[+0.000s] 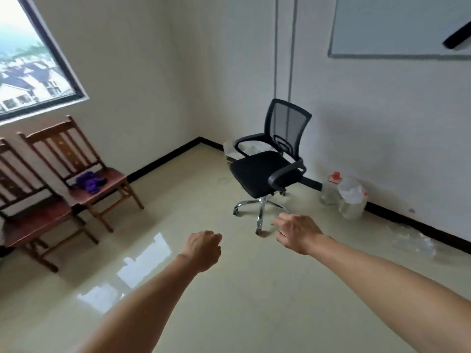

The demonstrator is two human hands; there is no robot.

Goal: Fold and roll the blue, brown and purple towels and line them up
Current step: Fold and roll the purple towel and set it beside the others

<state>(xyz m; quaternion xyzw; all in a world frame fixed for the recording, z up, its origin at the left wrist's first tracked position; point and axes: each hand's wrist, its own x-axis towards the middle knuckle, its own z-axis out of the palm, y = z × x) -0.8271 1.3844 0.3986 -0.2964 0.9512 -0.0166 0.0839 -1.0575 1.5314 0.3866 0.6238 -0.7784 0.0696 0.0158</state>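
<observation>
Glossy beige flooring point(254, 289) is filling the head view, with white walls meeting at 12 o'clock and a window point(30, 59) showing at 10 o'clock. Two wooden chairs are standing side by side at 9 o'clock; the purple towel point(90, 181) is lying bunched on the seat of the farther wooden chair point(114, 178). A black office chair point(265, 171) is standing at 1 o'clock, with clear plastic jugs point(351, 197) against the wall at 3 o'clock. The left hand point(204, 250) is reaching forward at centre with fingers curled in, gripping nothing. The right hand point(295, 233) is reaching beside it, fingers loosely spread and empty, well apart from the towel.
</observation>
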